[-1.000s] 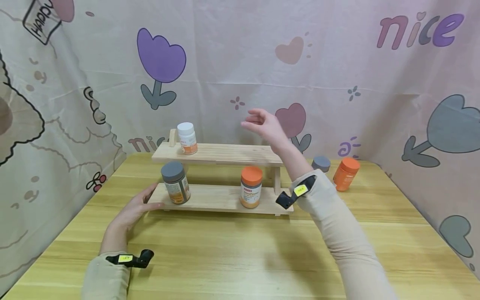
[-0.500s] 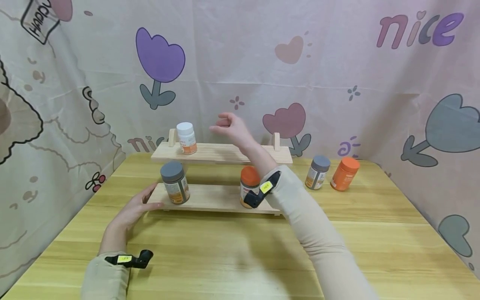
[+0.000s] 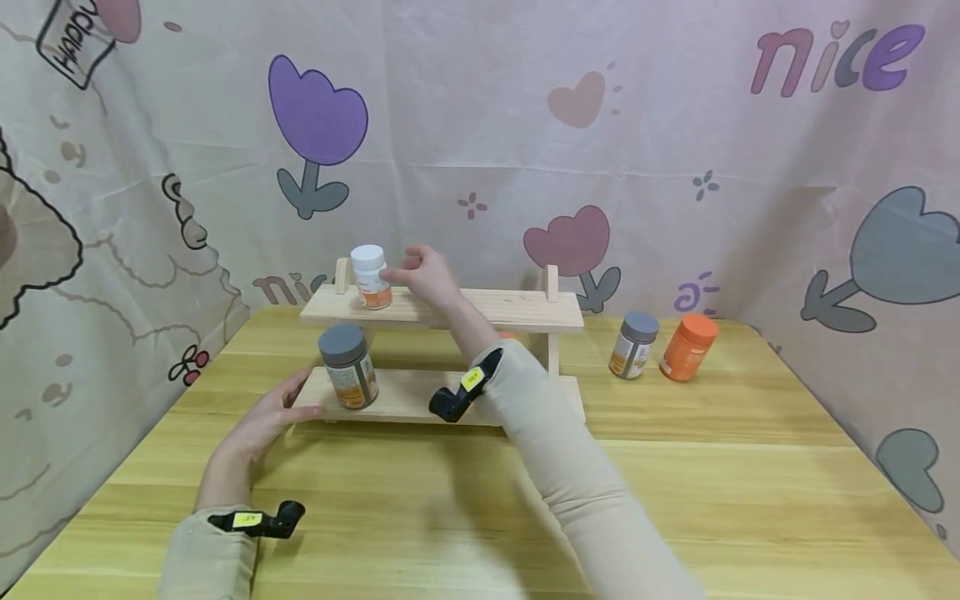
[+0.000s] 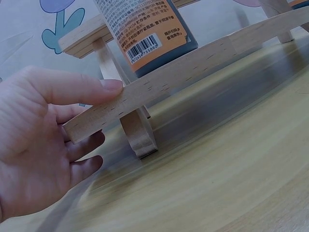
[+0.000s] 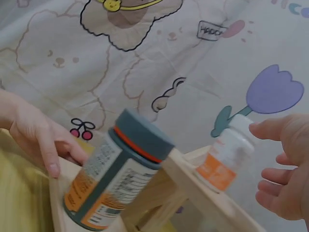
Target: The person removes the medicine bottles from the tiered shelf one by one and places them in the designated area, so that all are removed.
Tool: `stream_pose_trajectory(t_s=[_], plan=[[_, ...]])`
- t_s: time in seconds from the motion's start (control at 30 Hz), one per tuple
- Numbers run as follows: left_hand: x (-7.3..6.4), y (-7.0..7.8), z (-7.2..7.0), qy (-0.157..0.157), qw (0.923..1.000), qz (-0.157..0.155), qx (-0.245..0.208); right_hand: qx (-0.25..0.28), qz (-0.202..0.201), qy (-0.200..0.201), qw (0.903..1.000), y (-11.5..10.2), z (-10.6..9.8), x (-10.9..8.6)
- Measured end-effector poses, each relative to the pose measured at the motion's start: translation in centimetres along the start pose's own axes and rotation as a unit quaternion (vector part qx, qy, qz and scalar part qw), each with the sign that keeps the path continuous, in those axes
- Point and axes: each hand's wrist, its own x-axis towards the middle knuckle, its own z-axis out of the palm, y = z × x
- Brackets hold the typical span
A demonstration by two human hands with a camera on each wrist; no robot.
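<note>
Head view is showing the right hand (image 3: 426, 275) arriving beside the white bottle (image 3: 371, 283); over the last second it has been crossing leftward above the wooden rack (image 3: 495, 308), while the bottle itself has been staying put. The bottle is standing upright near the left end of the upper of the 2 shelves, beside a short wooden post (image 3: 342, 276). The right grip is looking wide: in the right wrist view, 1 fingertip is lying close by the white cap, and the other fingers are curving loosely, apart from the bottle. Whether that tip is touching, I cannot tell. For the work in hand, this is seemingly bringing the bottle within reach, without its being held.

The left hand (image 3: 266, 421) is holding the left end of the lower shelf, its thumb resting at the front edge and its fingers reaching behind and below, probably keeping the rack steady. Just beside it, a gray-lidded jar (image 3: 347, 367) is standing on that shelf. The right forearm is now hiding most of an orange-lidded jar (image 3: 508, 336). To the right, a smaller gray-lidded jar (image 3: 633, 346) and an orange bottle (image 3: 687, 348) are standing on the tabletop (image 3: 337, 492).
</note>
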Motion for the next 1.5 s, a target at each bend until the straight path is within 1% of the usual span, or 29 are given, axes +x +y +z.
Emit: stream_pose_trajectory(t_s=[0.17, 0.33, 0.57, 0.73, 0.97, 1.13, 1.27, 1.5], plan=[[0.2, 0.2, 0.1, -0.003, 1.0, 0.004, -0.006, 0.015, 0.018, 0.012, 0.9996, 0.3, 1.6, 0.0], [0.3, 0.4, 0.2, -0.004, 1.0, 0.007, -0.005, 0.0, 0.031, 0.027, 0.9992, 0.7, 2.6, 0.0], [0.4, 0.4, 0.1, -0.009, 0.9999, 0.01, -0.007, 0.001, 0.017, 0.043, 0.9989, 1.0, 3.5, 0.1], [0.2, 0.3, 0.1, -0.011, 0.9999, 0.008, -0.003, 0.012, 0.018, 0.047, 0.9987, 1.3, 3.9, 0.3], [0.1, 0.2, 0.1, -0.009, 1.0, 0.001, -0.002, 0.004, 0.007, 0.04, 0.9992, 1.5, 4.0, 0.1], [0.1, 0.2, 0.1, -0.011, 0.9999, 0.006, -0.008, 0.017, -0.005, 0.04, 0.999, 1.6, 4.1, 0.3], [-0.1, 0.1, 0.1, -0.011, 0.9999, 0.008, -0.005, 0.025, -0.013, 0.04, 0.9988, 1.6, 4.3, 0.4], [-0.1, 0.1, 0.2, -0.006, 0.9999, 0.004, -0.008, 0.013, -0.016, 0.053, 0.9984, 1.5, 4.5, 0.2]])
